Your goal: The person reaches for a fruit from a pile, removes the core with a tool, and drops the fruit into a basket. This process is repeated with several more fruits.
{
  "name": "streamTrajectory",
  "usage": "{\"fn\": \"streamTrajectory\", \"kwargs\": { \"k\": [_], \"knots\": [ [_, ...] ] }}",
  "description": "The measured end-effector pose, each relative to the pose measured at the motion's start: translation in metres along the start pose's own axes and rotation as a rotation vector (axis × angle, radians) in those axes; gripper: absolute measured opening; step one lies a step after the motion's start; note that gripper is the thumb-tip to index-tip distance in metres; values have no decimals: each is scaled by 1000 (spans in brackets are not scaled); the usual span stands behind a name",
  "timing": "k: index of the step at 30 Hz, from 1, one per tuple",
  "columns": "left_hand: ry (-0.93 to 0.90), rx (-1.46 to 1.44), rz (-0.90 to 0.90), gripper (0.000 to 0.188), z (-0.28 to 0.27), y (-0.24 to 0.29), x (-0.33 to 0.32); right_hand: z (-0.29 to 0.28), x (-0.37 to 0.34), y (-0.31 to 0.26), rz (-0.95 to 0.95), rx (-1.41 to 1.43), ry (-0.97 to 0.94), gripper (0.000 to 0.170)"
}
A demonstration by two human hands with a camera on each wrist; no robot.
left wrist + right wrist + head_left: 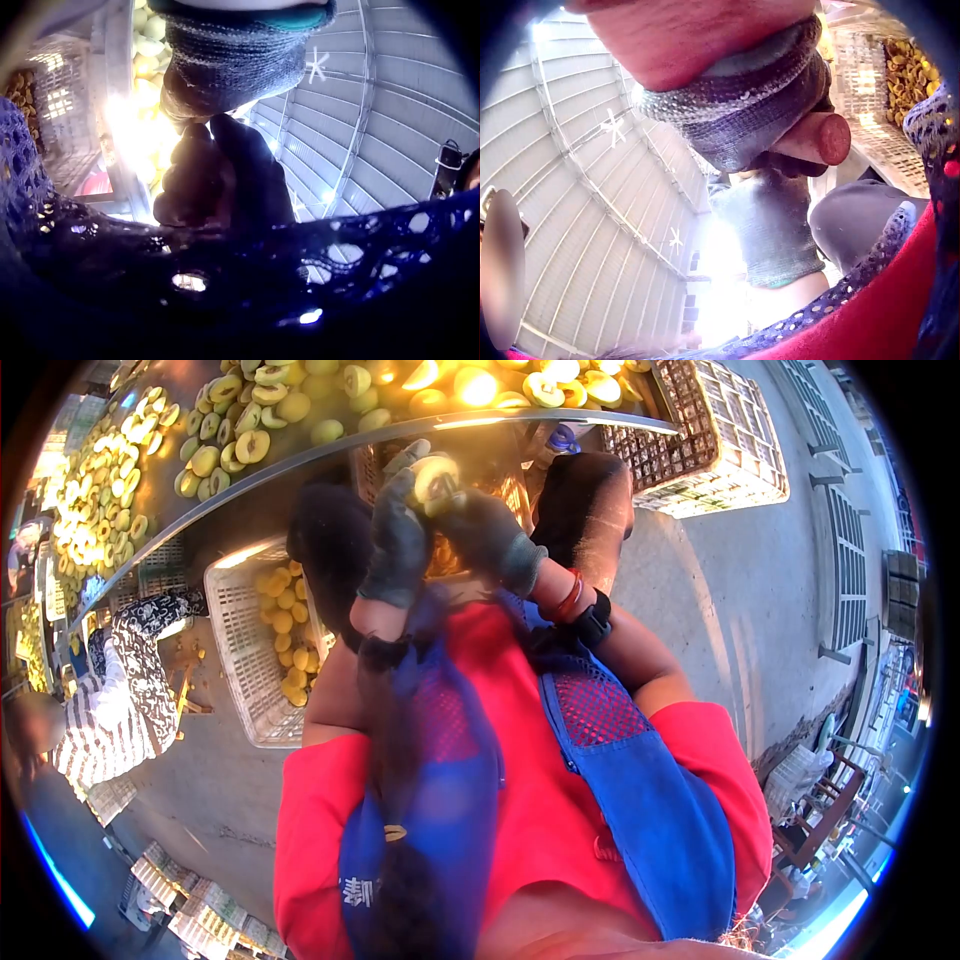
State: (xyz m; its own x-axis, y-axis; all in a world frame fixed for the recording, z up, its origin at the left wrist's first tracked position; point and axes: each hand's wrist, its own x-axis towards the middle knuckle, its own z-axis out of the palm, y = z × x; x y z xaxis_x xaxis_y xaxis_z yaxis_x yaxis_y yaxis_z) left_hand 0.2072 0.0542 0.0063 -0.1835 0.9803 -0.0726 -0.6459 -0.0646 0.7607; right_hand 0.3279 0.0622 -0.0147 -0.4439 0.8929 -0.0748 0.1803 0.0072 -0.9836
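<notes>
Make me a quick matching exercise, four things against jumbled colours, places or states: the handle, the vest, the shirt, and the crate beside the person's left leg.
Things:
1. Handle
2. Vest
3. Shirt
4. Crate beside the left leg

Matches:
A. Red
B. Has yellow fruit inside
C. Gripped in the gloved right hand
D. Blue

Right pairs: 1-C, 2-D, 3-A, 4-B

White Chinese lettering point(356, 892), too unclear to read surely, stands on the blue vest point(650, 805).
</notes>
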Motion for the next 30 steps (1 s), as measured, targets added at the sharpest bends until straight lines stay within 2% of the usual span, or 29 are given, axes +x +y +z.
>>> {"fn": "streamTrajectory", "kwargs": {
  "k": [4,7,10,11,13,16,19,22,23,25,26,28,29,30],
  "knots": [
    [67,218,75,44,0,-4,-1,-5,4,-6,-154,-205,-114,19],
    [60,345,165,48,4,0,-4,-11,-6,-45,126,130,-167,20],
    [69,523,320,50,-4,-5,-2,-15,-8,-62,279,300,-218,21],
    [79,588,381,50,-6,-7,1,-13,-7,-58,199,204,-193,21],
    [112,435,319,39,3,-3,-5,-8,-4,-46,41,15,-145,20],
    [108,352,329,35,6,-3,-7,-6,-6,-43,20,157,-130,13],
    [83,410,335,34,4,0,-2,-10,-6,-53,189,221,-190,18],
    [91,454,356,34,9,4,-2,-2,-3,-37,173,351,-125,18],
    [98,461,371,34,13,6,-3,0,-2,-34,163,411,-32,18],
    [71,248,323,34,21,9,-7,0,0,-33,142,522,150,18],
    [59,143,300,34,22,10,-8,-3,1,-36,157,567,118,18],
    [15,353,295,41,15,6,-9,-14,-1,-45,193,662,59,18],
    [-14,455,292,44,14,4,-7,-17,-1,-42,116,738,-25,20],
    [-36,435,282,43,19,4,-7,-19,-2,-49,119,799,-30,21]
  ]
}}
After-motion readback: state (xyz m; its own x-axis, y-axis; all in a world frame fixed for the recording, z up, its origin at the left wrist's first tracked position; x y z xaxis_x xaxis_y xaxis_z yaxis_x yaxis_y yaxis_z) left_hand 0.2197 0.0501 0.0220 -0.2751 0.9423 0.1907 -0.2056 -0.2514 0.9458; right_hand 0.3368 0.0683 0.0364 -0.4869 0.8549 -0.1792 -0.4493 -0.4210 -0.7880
